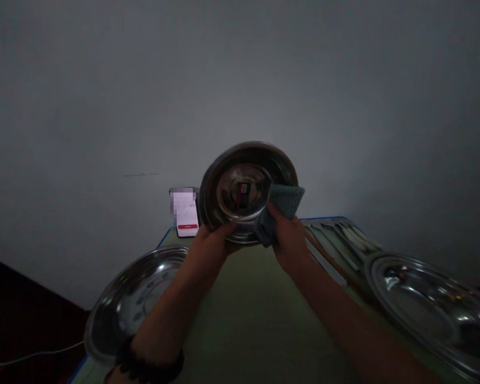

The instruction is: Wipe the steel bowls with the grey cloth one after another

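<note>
A plain grey wall (pixel 104 80) fills most of what I see, and below it runs the green table (pixel 248 320) with its blue edge. On the table to my right lies a big round steel tray (pixel 432 304), shiny and shallow, reaching out past the table's near corner. A second big tray (pixel 132 298) lies to my left, partly hidden behind my forearm. Between them, raised well above the table and tilted so its hollow faces me, is the steel plate (pixel 244 186) I am holding; a small dark and red reflection sits in its middle. My left hand (pixel 214 242) is closed on the plate's lower rim, thumb on the near side and fingers curled behind. My right hand (pixel 290 240) is bunched around a grey-blue knitted cloth (pixel 286 200), pinching it against the plate's right edge, with a corner of the cloth sticking up past the rim. Just left of the plate a phone (pixel 186 213) stands propped at the table's far end, its screen lit pale with a red bar. A row of long utensils (pixel 344 240) lies beside the right tray, too dim to tell apart. A dark beaded bracelet (pixel 144 368) circles my left wrist, and a thin white cable (pixel 32 357) trails off at the lower left.
</note>
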The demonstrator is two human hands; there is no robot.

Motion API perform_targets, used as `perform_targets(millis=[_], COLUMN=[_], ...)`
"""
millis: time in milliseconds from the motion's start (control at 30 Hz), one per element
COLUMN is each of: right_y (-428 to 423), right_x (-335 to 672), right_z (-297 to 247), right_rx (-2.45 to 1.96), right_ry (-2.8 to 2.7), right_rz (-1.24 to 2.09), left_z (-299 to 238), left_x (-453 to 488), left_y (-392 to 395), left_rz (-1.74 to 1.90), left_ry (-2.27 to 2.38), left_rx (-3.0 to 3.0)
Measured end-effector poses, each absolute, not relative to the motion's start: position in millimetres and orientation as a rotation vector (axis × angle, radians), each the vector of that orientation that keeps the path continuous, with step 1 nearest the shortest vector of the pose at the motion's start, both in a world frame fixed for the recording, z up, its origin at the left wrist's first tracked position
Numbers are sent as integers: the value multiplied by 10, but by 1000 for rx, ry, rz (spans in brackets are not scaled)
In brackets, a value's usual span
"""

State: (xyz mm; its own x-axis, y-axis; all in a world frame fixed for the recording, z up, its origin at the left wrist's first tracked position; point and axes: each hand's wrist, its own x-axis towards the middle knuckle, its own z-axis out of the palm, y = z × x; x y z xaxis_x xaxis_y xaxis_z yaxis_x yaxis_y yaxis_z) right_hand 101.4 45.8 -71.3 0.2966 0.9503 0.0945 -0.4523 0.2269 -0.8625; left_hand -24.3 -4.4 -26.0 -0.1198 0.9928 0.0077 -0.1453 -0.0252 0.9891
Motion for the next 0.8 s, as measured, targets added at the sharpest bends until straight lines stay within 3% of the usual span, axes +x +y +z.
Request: perform_targets(millis=[100,333,600,800], right_y=[494,506,422,455], right_x=[1021,1410,1584,1717], right_z=[-767,-567,-418,-385], right_rx=[-843,-1088,-1081,-1235], right_ry=[-772,-1306,-1345,-1467], right_rz=[1134,875,1373,937], left_z=[-261,-119,-51,-80], left_x=[-271,-668,-812,-840], left_y=[-40,-34,-56,-21], left_rz=[1272,1127,1122,1004], left_ry=[1209,1382,1481,1488], left_rx=[1135,1421,1320,1389])
